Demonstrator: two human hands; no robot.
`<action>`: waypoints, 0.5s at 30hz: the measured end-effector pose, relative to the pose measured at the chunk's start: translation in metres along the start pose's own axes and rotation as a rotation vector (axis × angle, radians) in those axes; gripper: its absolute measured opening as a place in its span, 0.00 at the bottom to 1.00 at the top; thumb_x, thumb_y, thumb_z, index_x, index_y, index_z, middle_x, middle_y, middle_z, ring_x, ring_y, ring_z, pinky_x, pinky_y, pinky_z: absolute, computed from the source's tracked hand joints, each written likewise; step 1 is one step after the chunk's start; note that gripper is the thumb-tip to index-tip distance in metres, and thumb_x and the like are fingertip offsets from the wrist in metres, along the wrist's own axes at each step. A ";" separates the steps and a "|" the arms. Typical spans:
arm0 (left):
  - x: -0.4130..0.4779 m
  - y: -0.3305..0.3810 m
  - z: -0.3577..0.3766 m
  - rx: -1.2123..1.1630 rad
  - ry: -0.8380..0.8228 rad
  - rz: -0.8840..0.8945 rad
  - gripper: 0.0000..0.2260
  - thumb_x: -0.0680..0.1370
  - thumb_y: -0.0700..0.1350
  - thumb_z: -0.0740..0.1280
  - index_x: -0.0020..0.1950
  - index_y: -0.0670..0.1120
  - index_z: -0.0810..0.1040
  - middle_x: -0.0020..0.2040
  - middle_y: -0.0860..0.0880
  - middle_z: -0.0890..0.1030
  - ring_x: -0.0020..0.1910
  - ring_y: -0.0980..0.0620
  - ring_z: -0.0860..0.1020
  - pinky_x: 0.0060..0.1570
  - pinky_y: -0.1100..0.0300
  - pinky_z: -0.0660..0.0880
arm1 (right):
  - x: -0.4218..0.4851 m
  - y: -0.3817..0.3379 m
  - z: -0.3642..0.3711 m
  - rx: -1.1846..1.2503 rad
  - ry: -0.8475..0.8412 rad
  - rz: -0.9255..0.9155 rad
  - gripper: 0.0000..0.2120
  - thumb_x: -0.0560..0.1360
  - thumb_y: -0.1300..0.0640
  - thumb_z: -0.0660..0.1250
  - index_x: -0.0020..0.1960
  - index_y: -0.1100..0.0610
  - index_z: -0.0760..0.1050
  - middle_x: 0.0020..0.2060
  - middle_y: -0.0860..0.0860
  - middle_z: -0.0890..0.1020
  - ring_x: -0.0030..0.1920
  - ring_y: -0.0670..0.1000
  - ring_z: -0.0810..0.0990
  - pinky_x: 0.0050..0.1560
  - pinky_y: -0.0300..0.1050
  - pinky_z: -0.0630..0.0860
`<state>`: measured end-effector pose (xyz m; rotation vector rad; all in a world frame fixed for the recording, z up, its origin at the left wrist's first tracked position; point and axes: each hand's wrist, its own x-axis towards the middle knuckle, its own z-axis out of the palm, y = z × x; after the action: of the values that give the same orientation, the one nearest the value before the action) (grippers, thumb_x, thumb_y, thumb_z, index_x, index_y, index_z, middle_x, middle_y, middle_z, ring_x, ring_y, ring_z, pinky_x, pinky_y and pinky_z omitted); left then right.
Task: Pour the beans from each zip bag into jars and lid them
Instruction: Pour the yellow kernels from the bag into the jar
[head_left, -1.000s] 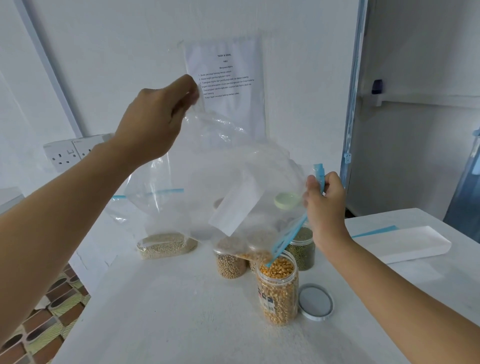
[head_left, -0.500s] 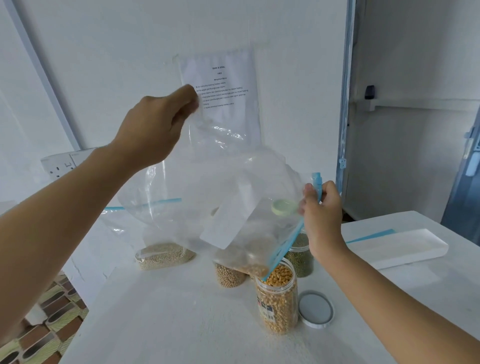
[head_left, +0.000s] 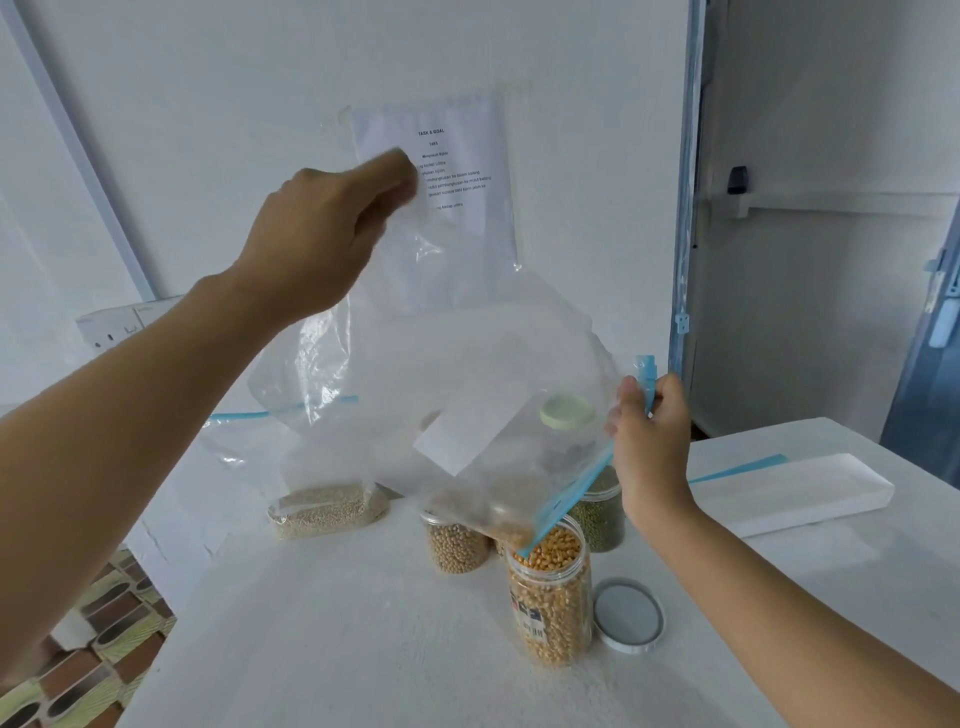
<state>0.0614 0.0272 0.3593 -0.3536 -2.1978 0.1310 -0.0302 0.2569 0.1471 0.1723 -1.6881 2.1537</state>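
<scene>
Left hand (head_left: 317, 244): sitting at about 11 o'clock in the view, its grip closing thumb against fingers on the bottom corner of the clear zip bag (head_left: 441, 374) and holding that end high.
Right hand (head_left: 649, 436): sitting at about 3 o'clock, its grip pinching the blue zip strip (head_left: 571, 493) at the bag's mouth, with the end of the strip sticking up above the thumb.
Zip bag: hanging tilted between the two hands, mouth pointing down toward 5 o'clock; a few yellow kernels are lying at the lowest corner, right over the open jar.
Open jar (head_left: 550, 597): standing upright on the white tabletop (head_left: 363, 649) at about 6 o'clock, filling nearly to the rim with yellow kernels.
Loose lid (head_left: 628, 613): lying flat on the tabletop just beside the open jar, at its 3 o'clock.
Other jars: one with pale beans (head_left: 457, 545) standing at the open jar's 10 o'clock, one with green beans (head_left: 597, 514) at its 1 o'clock, partly hiding behind the bag.
Second bag (head_left: 327, 509): lying on the tabletop toward 9 o'clock, holding pale grain.
Wall sheet (head_left: 457, 171): hanging on the wall at 12 o'clock, its small print showing blurred.
</scene>
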 end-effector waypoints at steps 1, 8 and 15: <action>0.001 0.000 0.001 -0.001 0.016 0.001 0.05 0.84 0.46 0.58 0.57 0.49 0.72 0.34 0.44 0.75 0.33 0.36 0.70 0.37 0.47 0.73 | 0.000 -0.001 0.000 0.001 0.003 -0.008 0.13 0.85 0.56 0.60 0.43 0.53 0.63 0.36 0.56 0.71 0.35 0.51 0.69 0.39 0.49 0.70; 0.005 0.003 0.001 0.050 0.012 0.067 0.10 0.85 0.49 0.56 0.58 0.46 0.73 0.33 0.44 0.73 0.32 0.35 0.68 0.34 0.47 0.73 | 0.005 0.003 -0.002 0.047 0.008 0.013 0.12 0.85 0.55 0.60 0.44 0.53 0.64 0.36 0.53 0.70 0.33 0.49 0.69 0.39 0.46 0.71; 0.010 0.006 -0.004 0.056 -0.013 0.128 0.19 0.84 0.56 0.51 0.58 0.44 0.73 0.32 0.43 0.73 0.30 0.35 0.68 0.33 0.46 0.74 | 0.003 0.005 -0.002 0.115 0.008 0.043 0.12 0.86 0.56 0.59 0.44 0.54 0.63 0.35 0.51 0.69 0.31 0.45 0.68 0.37 0.42 0.69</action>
<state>0.0603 0.0359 0.3686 -0.4635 -2.1798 0.2649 -0.0344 0.2582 0.1431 0.1601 -1.5774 2.2816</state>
